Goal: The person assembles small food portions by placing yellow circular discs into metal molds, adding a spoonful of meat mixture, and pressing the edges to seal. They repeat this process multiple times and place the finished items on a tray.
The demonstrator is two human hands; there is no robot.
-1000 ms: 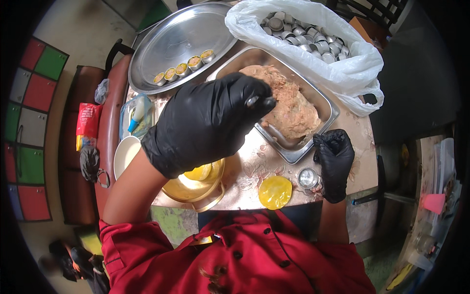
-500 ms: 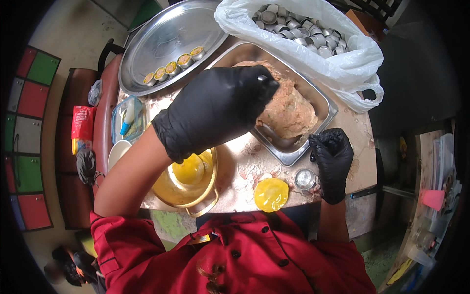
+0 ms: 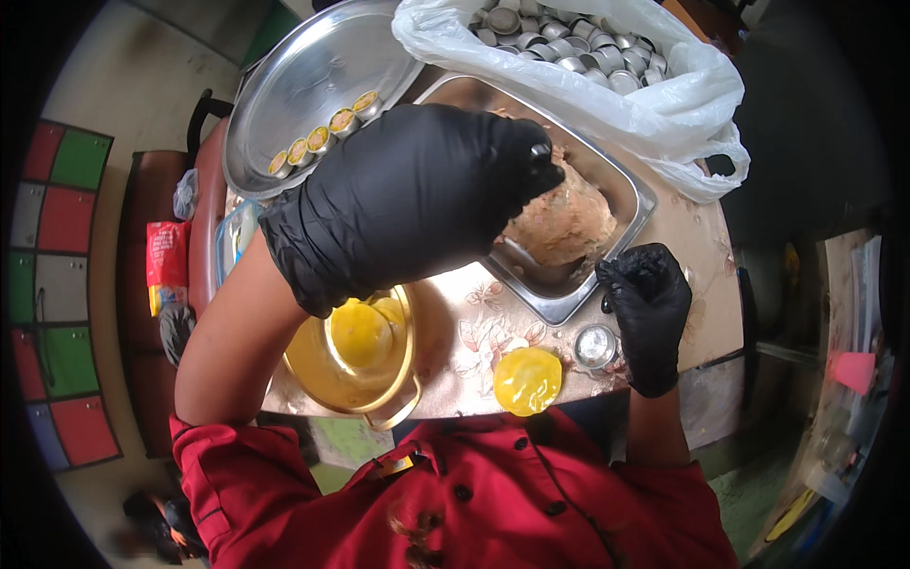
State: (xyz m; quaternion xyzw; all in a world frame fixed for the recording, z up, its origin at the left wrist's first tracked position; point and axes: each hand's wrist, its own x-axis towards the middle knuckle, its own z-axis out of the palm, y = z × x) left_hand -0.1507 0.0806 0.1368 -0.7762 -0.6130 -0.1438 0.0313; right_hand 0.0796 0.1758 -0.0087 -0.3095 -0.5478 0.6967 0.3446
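Note:
My left hand (image 3: pixel 408 194), in a black glove, reaches across the table and is closed above a steel pan (image 3: pixel 621 173). A small shiny metal end (image 3: pixel 540 150) pokes out of its fist; the rest of that utensil is hidden. Pinkish ground meat (image 3: pixel 569 223) is heaped in the pan, partly behind this hand. My right hand (image 3: pixel 646 318), gloved too, is curled with its fingers together at the pan's near corner; what they hold, if anything, is hidden. Beside it stands a small metal cup (image 3: pixel 595 347). A glossy yellow round sheet (image 3: pixel 527 381) lies at the table's near edge.
A gold-coloured pot (image 3: pixel 322 394) holds yellow rounds (image 3: pixel 360 334). Far left, a large oval metal tray (image 3: pixel 275 95) carries several filled cups (image 3: pixel 319 140). A white plastic bag (image 3: pixel 654 123) of metal cups (image 3: pixel 569 47) sits at the back right.
My left hand, still closed, has shifted slightly right over the meat. The whole view has moved a little. My right hand stays curled beside the small cup.

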